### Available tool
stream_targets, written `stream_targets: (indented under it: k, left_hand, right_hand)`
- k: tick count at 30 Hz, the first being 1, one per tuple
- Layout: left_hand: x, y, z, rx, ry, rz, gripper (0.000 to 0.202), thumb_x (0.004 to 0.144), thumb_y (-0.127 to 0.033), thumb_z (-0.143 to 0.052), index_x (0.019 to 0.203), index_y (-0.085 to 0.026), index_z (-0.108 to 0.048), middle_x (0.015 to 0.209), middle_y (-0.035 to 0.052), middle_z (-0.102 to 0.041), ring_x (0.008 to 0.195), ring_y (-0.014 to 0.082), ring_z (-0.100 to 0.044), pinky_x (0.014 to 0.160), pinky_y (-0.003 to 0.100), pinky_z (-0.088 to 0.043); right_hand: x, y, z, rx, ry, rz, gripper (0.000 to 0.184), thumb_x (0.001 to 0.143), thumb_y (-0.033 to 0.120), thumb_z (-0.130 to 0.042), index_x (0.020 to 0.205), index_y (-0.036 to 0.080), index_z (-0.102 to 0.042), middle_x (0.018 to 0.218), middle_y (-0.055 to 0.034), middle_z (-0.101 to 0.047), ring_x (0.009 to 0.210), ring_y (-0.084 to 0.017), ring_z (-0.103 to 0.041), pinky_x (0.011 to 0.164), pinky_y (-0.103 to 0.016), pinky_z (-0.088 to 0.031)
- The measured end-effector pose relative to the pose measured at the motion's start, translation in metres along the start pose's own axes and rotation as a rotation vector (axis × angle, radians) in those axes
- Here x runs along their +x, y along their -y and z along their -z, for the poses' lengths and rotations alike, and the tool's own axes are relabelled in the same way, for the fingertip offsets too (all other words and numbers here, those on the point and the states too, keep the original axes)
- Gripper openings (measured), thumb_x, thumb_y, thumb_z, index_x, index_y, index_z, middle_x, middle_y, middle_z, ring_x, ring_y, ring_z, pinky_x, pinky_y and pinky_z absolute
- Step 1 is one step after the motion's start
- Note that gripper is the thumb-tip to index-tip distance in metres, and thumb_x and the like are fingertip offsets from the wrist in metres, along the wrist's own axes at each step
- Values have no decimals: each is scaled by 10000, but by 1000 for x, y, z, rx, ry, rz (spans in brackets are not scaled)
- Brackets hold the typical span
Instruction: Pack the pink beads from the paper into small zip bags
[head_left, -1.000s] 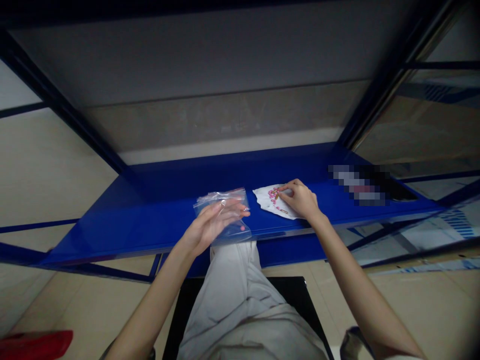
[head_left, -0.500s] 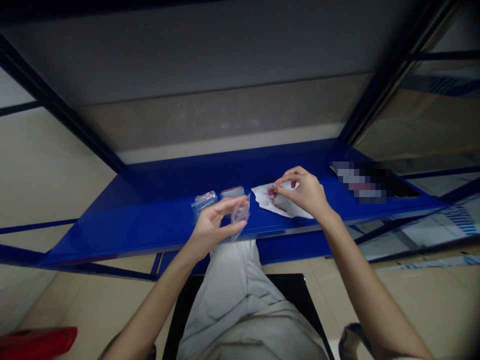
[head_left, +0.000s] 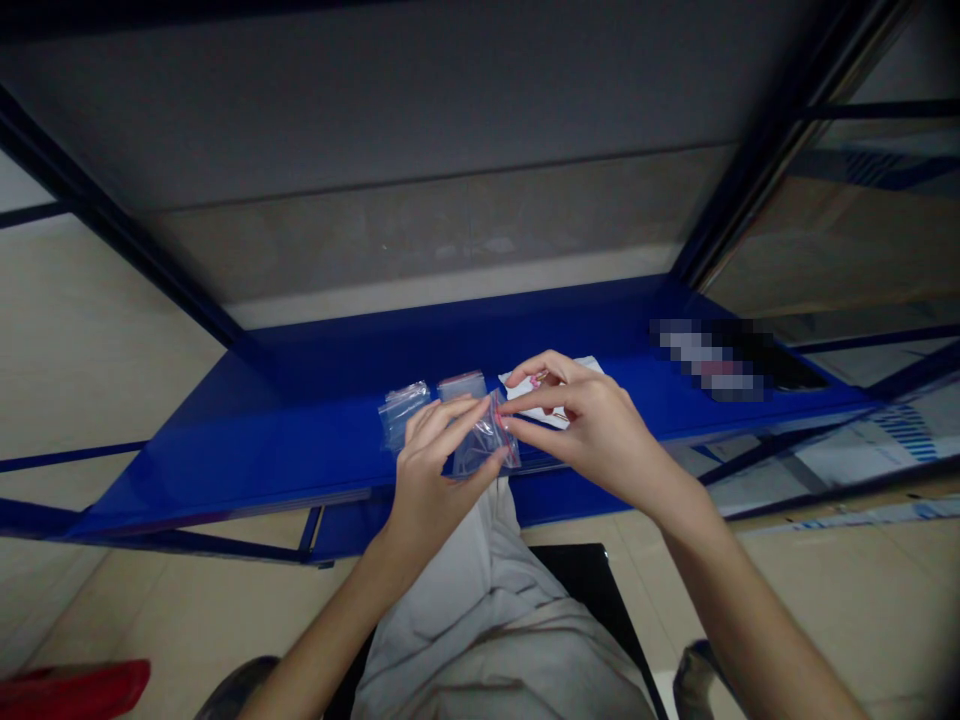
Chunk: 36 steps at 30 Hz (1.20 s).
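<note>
Pinching a small clear zip bag (head_left: 486,438) by its edges, left hand (head_left: 435,470) and right hand (head_left: 592,425) both grasping it above the blue metal shelf (head_left: 225,470), a steady two-sided hold on thin film.

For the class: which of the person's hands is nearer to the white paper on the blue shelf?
The right hand is nearer: its fingers reach over the white paper. The left hand lies farther off, left of the paper, past the small clear plastic bag held between both hands.
</note>
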<state>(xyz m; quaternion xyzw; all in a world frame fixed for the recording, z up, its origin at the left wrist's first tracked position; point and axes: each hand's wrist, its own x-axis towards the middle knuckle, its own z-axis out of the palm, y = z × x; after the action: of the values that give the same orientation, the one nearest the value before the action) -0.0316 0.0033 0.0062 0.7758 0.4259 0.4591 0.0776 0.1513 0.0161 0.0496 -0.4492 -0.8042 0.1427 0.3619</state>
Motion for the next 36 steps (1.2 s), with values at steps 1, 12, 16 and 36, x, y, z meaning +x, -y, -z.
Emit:
stream_targets:
  k: [1, 12, 16, 36]
  left_hand:
    - [0, 0, -1, -21, -4, 10, 402, 736, -225, -680, 1135, -228, -636, 1084, 72, -679, 1015, 232, -616, 942, 404, -419]
    - [5, 4, 9, -1295, 405, 735, 338, 826, -389, -567, 1041, -164, -699, 1067, 104, -702, 996, 274, -644, 906, 393, -452]
    - [3, 8, 13, -1405, 380, 832, 334, 848, -379, -534, 1016, -146, -703, 1040, 108, -709, 993, 272, -646, 862, 363, -469]
    - [-3, 23, 10, -1529, 292, 929, 376, 849, -431, -499, 1031, -159, -684, 1131, 111, -666, 1034, 280, -631, 919, 411, -466]
  right_hand:
    - [0, 0, -1, 4, 13, 0, 117, 809, 292, -632, 849, 271, -740, 1057, -17, -610, 807, -136, -601, 709, -268, -456]
    - [4, -2, 9, 227, 82, 6, 285, 927, 319, -439, 894, 208, -700, 1123, -65, -605, 1043, -177, -567, 710, -235, -472]
    - [6, -33, 12, 98, 4, -100, 221, 870, 343, -533, 968, 221, -689, 966, -38, -676, 769, -141, -624, 593, -222, -453]
    - [-16, -119, -9, -247, 187, -401, 202, 748, 430, -626, 839, 294, -743, 1007, 8, -693, 840, -170, -627, 652, -230, -435]
